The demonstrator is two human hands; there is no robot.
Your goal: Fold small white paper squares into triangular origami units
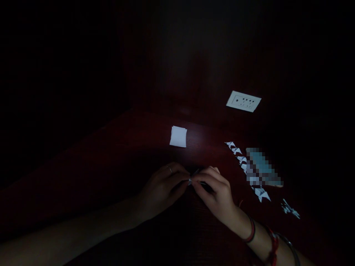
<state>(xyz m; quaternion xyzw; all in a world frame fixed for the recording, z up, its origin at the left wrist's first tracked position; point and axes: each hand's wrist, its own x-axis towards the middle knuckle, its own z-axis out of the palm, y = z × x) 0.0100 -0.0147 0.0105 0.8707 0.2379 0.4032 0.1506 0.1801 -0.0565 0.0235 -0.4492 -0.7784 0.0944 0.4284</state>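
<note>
Both hands meet above the dark red table, pinching one small folded piece of white paper (190, 181) between them. My left hand (166, 183), with a ring on one finger, grips its left side with closed fingertips. From the right, my right hand (215, 186) holds the same paper between thumb and fingers; bracelets circle that wrist. Most of the paper is hidden by the fingers, so its folded shape cannot be made out. Beyond the hands lies a stack of white paper squares (178, 136).
Several folded white paper figures (260, 193) lie in a slanting row at the right. Beside them is a blurred-out flat object (264, 168). A small pile of white paper scraps (290, 209) sits nearer. A white socket plate (243, 101) is at the back; surroundings are very dark.
</note>
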